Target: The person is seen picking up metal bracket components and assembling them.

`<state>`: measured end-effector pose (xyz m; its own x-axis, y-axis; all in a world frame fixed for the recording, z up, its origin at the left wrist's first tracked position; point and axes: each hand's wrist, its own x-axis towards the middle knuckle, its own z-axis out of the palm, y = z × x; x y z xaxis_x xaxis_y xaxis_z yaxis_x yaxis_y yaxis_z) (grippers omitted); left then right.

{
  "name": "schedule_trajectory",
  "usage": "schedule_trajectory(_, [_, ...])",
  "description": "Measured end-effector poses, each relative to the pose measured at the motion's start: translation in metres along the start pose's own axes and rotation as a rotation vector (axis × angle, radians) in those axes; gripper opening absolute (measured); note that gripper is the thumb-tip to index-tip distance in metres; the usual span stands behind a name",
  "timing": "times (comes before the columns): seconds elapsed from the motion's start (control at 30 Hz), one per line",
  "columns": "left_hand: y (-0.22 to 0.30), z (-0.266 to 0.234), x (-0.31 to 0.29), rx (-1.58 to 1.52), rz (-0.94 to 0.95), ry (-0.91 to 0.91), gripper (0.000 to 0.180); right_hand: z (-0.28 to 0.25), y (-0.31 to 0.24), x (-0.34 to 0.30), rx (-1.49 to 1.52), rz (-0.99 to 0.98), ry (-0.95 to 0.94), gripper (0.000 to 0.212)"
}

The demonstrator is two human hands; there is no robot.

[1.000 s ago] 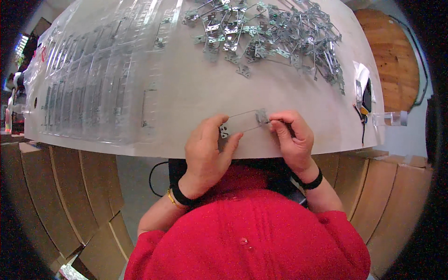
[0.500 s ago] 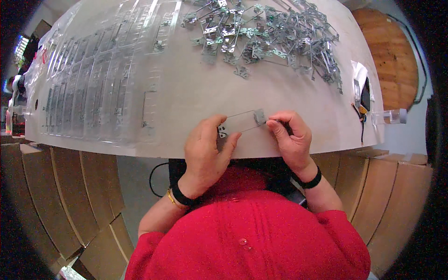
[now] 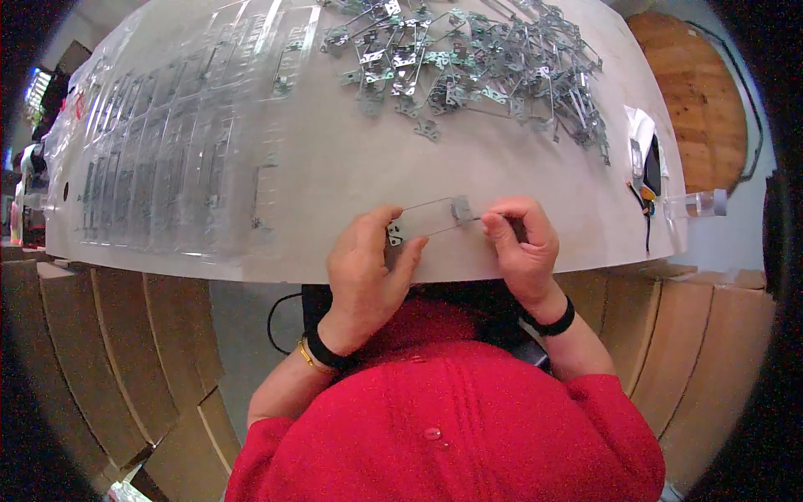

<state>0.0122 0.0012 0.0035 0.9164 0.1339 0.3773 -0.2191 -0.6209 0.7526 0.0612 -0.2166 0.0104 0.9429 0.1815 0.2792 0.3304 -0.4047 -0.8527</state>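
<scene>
Little has moved since the earlier frames: both hands stay at the near edge of the desk (image 3: 335,176), closed on the same small clear plastic sleeve (image 3: 428,217), which has only tilted a touch. Nearest the camera is the person's red top (image 3: 452,427), with dark bands at both wrists. Left hand (image 3: 364,268) pinches the left end of the sleeve between thumb and fingers, its grip closed tight. Right hand (image 3: 519,247) holds the right end, fingertips pressed together on a small metal part (image 3: 461,208) that sits at that end of the sleeve. The sleeve lies level between the two hands, just above the desk's front edge. Farther left, rows of clear sleeves (image 3: 159,167) lie side by side in a flat spread. At the far side, a loose heap of metal parts (image 3: 477,67) covers the desk. Near the right edge lies a small dark device (image 3: 651,167), with a clear bottle (image 3: 698,203) just past the desk's edge.
</scene>
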Motion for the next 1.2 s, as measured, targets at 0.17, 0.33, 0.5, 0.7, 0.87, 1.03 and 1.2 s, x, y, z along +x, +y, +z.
schedule_trajectory(0.17, [0.001,-0.005,-0.002,0.002,-0.045,-0.058,0.044,0.003,-0.005,0.002,0.259,0.115,-0.002,0.006])
schedule_trajectory(0.33, [0.013,-0.01,0.006,-0.102,-0.214,-0.113,0.049,0.0,-0.004,0.002,0.253,0.109,-0.104,0.004])
schedule_trajectory(0.5, [0.009,-0.004,0.009,-0.089,-0.091,-0.02,0.05,0.001,-0.007,0.002,0.285,0.16,-0.119,0.004])
schedule_trajectory(0.7, [0.007,0.002,0.013,-0.125,-0.159,-0.029,0.047,-0.003,-0.007,0.002,0.175,0.068,-0.167,0.006])
schedule_trajectory(0.87, [0.007,0.009,0.015,-0.168,-0.147,0.028,0.045,-0.004,-0.008,0.005,0.126,-0.114,-0.288,0.009])
schedule_trajectory(1.03, [0.015,0.009,0.012,-0.042,-0.047,0.009,0.043,-0.007,-0.007,0.001,0.179,-0.025,-0.358,0.009])
schedule_trajectory(1.2, [0.021,0.015,0.011,0.035,0.009,-0.008,0.043,-0.007,-0.01,0.004,0.14,-0.067,-0.367,0.009])
